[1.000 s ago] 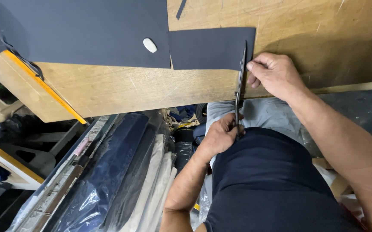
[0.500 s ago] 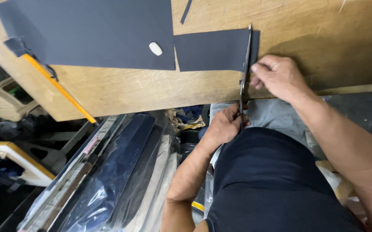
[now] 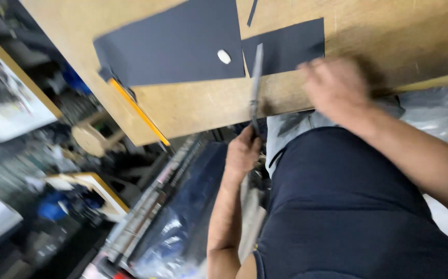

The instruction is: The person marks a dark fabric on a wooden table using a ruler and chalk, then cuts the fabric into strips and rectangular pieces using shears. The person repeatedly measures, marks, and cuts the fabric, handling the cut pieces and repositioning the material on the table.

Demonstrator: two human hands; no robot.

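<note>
On the wooden table (image 3: 389,36) two pieces of dark sheet already lie apart: a large dark sheet (image 3: 177,46) toward the table's left corner and a smaller dark piece (image 3: 291,44) just beside it, near the front edge, with only a narrow gap of bare wood between them. A thin dark sliver (image 3: 252,11) lies at the far edge above that gap, and a small white lump (image 3: 224,56) sits on the large sheet's near right corner. So the sheet looks cut through at this spot; whether more cutting is left cannot be judged. The left hand (image 3: 242,155), below the front edge, is closed around the handles of long scissors (image 3: 255,82), whose blades seem together and point up across the gap. The right hand (image 3: 335,85) is blurred, over the front edge just right of the smaller piece; its fingers look loosely curled, and what it touches cannot be told. A yellow ruler (image 3: 138,111) runs along the table's left edge.
</note>
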